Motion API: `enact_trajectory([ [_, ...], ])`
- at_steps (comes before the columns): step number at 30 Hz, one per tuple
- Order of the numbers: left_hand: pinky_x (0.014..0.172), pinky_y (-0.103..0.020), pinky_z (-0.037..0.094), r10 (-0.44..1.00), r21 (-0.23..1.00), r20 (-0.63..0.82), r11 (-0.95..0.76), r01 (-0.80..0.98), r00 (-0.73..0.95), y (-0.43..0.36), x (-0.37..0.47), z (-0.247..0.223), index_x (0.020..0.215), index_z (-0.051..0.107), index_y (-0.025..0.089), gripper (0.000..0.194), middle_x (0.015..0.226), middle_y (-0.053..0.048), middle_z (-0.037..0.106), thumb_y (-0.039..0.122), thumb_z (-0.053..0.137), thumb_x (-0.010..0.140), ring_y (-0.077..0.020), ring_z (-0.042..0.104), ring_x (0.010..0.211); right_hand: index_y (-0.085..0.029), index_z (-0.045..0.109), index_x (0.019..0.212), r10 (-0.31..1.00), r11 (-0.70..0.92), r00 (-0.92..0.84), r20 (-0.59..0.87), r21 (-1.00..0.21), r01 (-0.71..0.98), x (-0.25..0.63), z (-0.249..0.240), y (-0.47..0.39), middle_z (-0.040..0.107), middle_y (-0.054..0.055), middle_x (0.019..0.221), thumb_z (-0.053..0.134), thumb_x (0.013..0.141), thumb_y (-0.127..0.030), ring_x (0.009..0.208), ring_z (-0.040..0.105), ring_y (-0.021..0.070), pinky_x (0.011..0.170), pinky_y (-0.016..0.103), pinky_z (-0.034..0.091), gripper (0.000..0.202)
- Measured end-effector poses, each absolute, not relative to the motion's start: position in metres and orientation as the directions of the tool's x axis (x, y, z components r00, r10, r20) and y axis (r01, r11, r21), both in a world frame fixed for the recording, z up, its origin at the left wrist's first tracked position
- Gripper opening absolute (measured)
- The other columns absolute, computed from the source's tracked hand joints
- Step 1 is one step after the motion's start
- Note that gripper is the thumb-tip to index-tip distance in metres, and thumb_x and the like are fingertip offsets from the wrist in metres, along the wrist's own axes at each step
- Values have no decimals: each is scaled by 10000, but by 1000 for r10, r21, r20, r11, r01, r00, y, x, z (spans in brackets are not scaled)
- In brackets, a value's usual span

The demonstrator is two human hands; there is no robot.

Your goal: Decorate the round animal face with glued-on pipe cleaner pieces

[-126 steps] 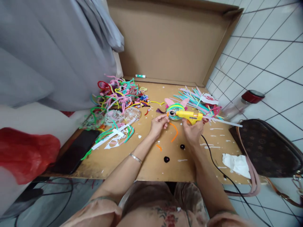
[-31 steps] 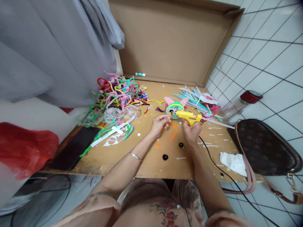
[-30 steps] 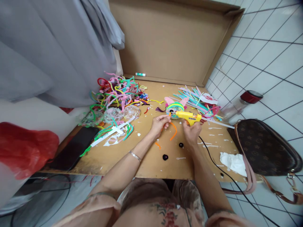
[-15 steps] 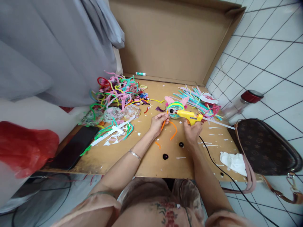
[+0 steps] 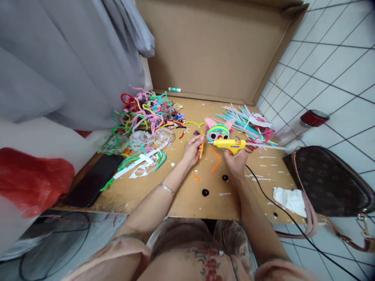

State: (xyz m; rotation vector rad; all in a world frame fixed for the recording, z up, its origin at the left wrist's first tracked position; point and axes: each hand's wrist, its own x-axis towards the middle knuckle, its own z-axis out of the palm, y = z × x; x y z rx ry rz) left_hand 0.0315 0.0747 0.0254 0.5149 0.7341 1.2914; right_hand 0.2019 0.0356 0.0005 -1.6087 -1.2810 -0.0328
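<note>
Between the closed fingers of my left hand (image 5: 193, 150) stands an orange pipe cleaner (image 5: 202, 145), held upright. My right hand (image 5: 236, 160) is wrapped around the handle of a yellow glue gun (image 5: 230, 145), whose nozzle points left toward the orange piece, a small gap apart. Behind the gun lies a pipe-cleaner animal face (image 5: 218, 132) with pink ears, green and yellow bands and round black-and-white eyes; the gun hides its lower edge. A curved orange pipe cleaner (image 5: 215, 160) and a short orange scrap (image 5: 196, 178) rest on the table between my arms.
Tangled pipe cleaners (image 5: 149, 111) lie left, straight ones (image 5: 238, 119) right. Two black discs (image 5: 205, 192) sit near the front. A phone (image 5: 93, 180) is at left; a brown bag (image 5: 331, 181), tissue (image 5: 290, 200) and red-lidded bottle (image 5: 304, 125) stand right. The gun's black cord (image 5: 272, 200) crosses the edge.
The glue gun has moved slightly left and down, off the animal face, leaving its eyes visible. My left hand has drawn back a little left, holding the orange pipe cleaner more upright.
</note>
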Motion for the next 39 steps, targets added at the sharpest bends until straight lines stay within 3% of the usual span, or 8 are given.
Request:
enact_trajectory([
  [2, 399, -123, 286, 979, 713, -186, 197, -673, 90, 75, 31, 27, 805, 717, 138, 310, 542, 79, 554, 250, 898, 580, 1, 399, 417, -127, 611, 1142, 699, 108, 440, 564, -691, 714, 200, 1, 34, 721, 171, 974, 599, 687, -370, 853, 701, 313, 792, 484, 573, 516],
  [5, 393, -118, 286, 982, 718, -180, 171, -674, 57, 75, 31, 28, 805, 703, 142, 333, 550, 85, 544, 274, 902, 574, 5, 395, 414, -158, 640, 981, 721, 133, 419, 552, -704, 698, 197, 2, 32, 709, 97, 820, 637, 669, -371, 737, 673, 257, 739, 423, 572, 378],
  [10, 372, -138, 238, 993, 750, -121, 91, -655, -2, 75, 31, 28, 796, 669, 152, 315, 524, 95, 502, 318, 881, 633, -5, 378, 396, -211, 577, 762, 759, 147, 354, 547, -673, 725, 198, 1, 30, 623, 22, 650, 693, 647, -410, 634, 610, 219, 662, 386, 550, 258],
  [22, 360, -136, 237, 997, 784, -73, 35, -620, -36, 73, 30, 35, 717, 574, 165, 334, 506, 100, 463, 343, 855, 685, -6, 351, 389, -217, 542, 746, 810, 142, 302, 502, -669, 730, 195, 4, 29, 600, 37, 687, 630, 635, -341, 722, 623, 249, 710, 406, 540, 189],
  [32, 360, -147, 232, 996, 773, -86, 49, -633, -27, 72, 29, 36, 734, 571, 169, 298, 528, 98, 464, 319, 829, 729, -5, 354, 387, -249, 461, 665, 827, 72, 336, 450, -679, 731, 197, 3, 30, 519, -4, 601, 635, 609, -367, 645, 570, 219, 664, 386, 511, 218],
  [39, 354, -140, 244, 996, 765, -84, 49, -642, -24, 73, 28, 36, 765, 569, 175, 312, 516, 103, 454, 342, 829, 728, -9, 366, 386, -245, 481, 683, 824, 71, 367, 431, -722, 688, 197, 6, 30, 560, 6, 621, 650, 611, -389, 644, 584, 225, 653, 384, 521, 234],
])
